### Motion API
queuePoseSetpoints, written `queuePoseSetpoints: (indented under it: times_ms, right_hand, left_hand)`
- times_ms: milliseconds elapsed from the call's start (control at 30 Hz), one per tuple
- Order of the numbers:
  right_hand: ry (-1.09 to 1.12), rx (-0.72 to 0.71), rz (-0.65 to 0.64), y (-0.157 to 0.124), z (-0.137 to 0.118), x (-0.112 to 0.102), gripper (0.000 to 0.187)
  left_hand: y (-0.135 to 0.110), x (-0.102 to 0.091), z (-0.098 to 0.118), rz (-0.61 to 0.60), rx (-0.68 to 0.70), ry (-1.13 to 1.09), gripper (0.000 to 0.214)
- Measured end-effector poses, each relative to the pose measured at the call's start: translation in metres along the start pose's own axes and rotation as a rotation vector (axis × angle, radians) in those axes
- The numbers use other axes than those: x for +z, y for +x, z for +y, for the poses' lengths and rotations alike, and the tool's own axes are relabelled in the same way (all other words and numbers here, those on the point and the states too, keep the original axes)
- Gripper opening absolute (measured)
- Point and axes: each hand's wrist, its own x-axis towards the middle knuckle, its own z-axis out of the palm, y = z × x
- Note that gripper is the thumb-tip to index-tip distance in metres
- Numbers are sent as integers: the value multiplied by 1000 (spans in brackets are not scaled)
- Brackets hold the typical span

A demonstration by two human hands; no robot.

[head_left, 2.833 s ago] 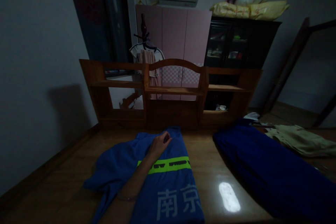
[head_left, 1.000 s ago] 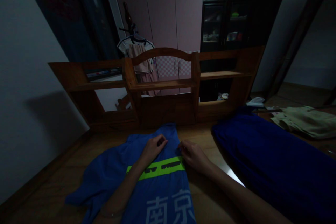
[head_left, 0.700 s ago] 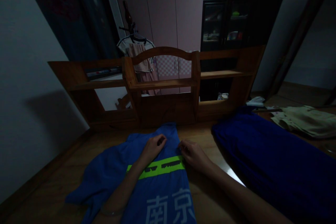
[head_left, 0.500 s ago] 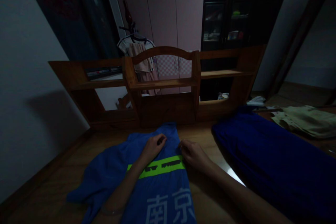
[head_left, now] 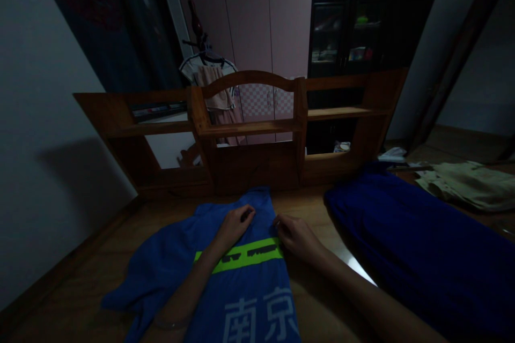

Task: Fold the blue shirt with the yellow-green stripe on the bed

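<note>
Blue, lime-striped workwear point(head_left: 257, 278) lies under our loosely curled left hand point(head_left: 235, 226); our right hand point(head_left: 296, 236), fingers bunched narrow, meets its right edge, though we cannot tell whether either pinches cloth. We judge this edge-straightening, the next move calling for light, even tension. Beneath spreads a wooden surface point(head_left: 309, 201).

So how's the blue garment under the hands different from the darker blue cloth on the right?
The garment is a softer blue; the cloth is deeper. The garment shows a yellow-green band and pale lettering, while the cloth shows no print. The left hand rests on the garment and the right hand is at its edge; neither hand is on the cloth. Both are blue fabric.
</note>
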Motion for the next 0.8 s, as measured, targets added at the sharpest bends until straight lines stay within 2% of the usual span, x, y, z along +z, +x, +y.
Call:
queuePoseSetpoints:
  times_ms: [800]
  right_hand:
    - [6,-2,-17,0,2,0,21]
  left_hand:
    - [-1,-1,1,-26,19,20,23]
